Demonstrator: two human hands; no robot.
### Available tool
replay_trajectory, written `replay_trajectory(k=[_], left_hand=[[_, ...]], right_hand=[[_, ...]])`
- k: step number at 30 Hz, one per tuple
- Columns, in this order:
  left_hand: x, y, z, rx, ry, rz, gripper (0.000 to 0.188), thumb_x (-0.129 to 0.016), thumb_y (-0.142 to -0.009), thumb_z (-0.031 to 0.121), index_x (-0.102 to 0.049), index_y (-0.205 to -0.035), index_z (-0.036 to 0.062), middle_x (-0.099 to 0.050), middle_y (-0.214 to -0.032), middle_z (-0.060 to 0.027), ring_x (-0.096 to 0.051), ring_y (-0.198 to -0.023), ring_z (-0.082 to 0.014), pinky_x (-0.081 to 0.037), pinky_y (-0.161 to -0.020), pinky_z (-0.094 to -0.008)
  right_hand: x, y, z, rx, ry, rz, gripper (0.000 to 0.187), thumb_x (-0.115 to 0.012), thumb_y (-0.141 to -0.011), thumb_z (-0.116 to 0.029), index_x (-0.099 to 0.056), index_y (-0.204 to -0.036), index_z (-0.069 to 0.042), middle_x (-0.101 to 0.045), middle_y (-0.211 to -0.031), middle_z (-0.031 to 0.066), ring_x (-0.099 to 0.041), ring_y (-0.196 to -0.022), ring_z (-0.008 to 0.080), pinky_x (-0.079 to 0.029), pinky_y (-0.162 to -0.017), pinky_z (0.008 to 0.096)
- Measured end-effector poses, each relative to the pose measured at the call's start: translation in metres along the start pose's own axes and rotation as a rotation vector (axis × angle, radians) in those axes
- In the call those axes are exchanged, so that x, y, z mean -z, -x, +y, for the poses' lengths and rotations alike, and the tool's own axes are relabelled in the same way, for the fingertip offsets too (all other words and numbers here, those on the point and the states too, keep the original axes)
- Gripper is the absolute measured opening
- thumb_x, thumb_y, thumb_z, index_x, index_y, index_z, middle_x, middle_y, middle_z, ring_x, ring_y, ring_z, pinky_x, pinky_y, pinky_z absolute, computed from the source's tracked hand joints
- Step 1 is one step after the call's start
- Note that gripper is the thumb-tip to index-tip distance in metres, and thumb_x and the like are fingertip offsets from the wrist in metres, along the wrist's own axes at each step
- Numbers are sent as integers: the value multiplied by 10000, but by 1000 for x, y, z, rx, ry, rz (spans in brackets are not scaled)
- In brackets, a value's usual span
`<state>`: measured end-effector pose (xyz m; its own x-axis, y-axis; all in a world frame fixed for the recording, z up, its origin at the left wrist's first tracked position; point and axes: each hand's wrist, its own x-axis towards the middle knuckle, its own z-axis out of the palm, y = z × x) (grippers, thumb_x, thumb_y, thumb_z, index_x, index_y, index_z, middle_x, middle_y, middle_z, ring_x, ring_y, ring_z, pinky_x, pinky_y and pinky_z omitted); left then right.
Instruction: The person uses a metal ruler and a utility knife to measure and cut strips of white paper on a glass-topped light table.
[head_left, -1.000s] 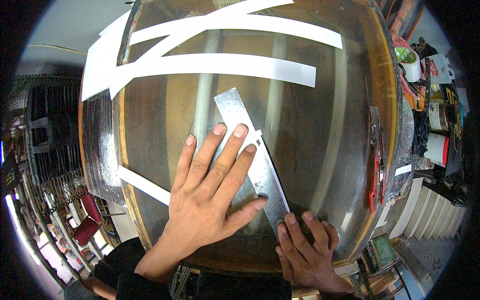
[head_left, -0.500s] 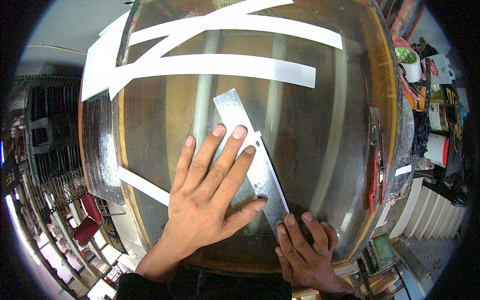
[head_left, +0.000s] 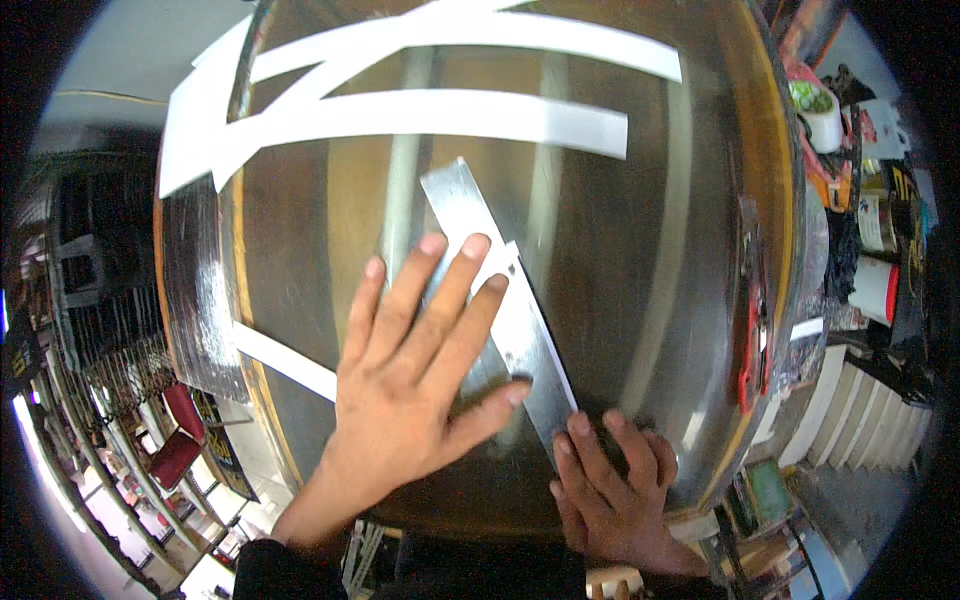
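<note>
My left hand [head_left: 405, 375] lies flat with spread fingers on a metal ruler [head_left: 455, 200], which slants across the dark glass-topped table [head_left: 300, 230]. A narrow white paper edge [head_left: 545, 335] shows along the ruler's right side, with a small dark mark near its upper end. At the ruler's lower end, the bent fingers of my right hand [head_left: 615, 485] close around the tip and hide it. Beyond the ruler, long white paper strips [head_left: 440, 115] overlap one another. Another thin white strip [head_left: 285, 362] runs under my left hand's outer side.
A red cutter knife [head_left: 748, 340] lies along the table's right side. White sheets [head_left: 195, 125] hang over the far left edge. To the right stand a white cup-like container [head_left: 818, 115] and assorted goods. A dark red chair [head_left: 178, 450] is on the left, with steps [head_left: 875, 415] at lower right.
The whole view has shifted slightly, so table, strips and hands appear a little higher. Both hands keep their places on the ruler.
</note>
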<state>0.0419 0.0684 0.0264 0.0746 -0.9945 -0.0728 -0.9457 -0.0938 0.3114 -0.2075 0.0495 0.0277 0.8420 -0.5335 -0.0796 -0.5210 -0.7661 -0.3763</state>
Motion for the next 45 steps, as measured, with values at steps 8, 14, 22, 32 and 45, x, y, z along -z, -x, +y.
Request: replay_trajectory(k=[8, 14, 22, 32, 45], left_hand=[[-6, 0, 0, -21, -25, 43, 723, -715, -823, 450, -565, -1380, 14, -455, -1552, -174, -359, -1459, -413, -219, -1192, -579], [-6, 1, -1, -22, -22, 44, 725, -712, -826, 455, -565, -1381, 13, -455, -1554, -172, -354, -1464, -409, -212, -1196, -575], [-8, 2, -1, -22, -6, 53, 718, -709, -833, 456, -563, -1381, 14, -455, -1554, -172, -351, -1466, -405, -211, -1198, -575], [-6, 2, 0, -18, -20, 35, 725, -712, -837, 460, -558, -1390, 18, -451, -1558, -165, -347, -1467, -407, -214, -1195, -583], [-4, -1, -1, -21, -19, 42, 729, -723, -816, 449, -565, -1375, 10, -452, -1554, -169, -360, -1458, -410, -221, -1194, -578]], right_hand=[[-4, 2, 2, -15, -35, 19, 414, -629, -913, -299, -680, -1294, -145, -579, -1452, 22, -466, -1368, 273, -326, -1091, 477], [-4, 3, 1, -15, -33, 21, 417, -631, -920, -301, -674, -1306, -147, -581, -1449, 22, -466, -1368, 267, -300, -1121, 476], [-2, 1, 1, -17, -37, 1, 399, -638, -920, -268, -681, -1295, -140, -593, -1435, 27, -476, -1358, 262, -341, -1092, 473], [-3, 1, 1, 1, -27, 29, 362, -633, -923, -250, -692, -1258, -127, -616, -1406, 40, -492, -1339, 278, -358, -1071, 467], [-3, 1, 2, 11, -20, 25, 387, -612, -940, -258, -671, -1297, -121, -596, -1429, 42, -482, -1348, 288, -337, -1082, 482]])
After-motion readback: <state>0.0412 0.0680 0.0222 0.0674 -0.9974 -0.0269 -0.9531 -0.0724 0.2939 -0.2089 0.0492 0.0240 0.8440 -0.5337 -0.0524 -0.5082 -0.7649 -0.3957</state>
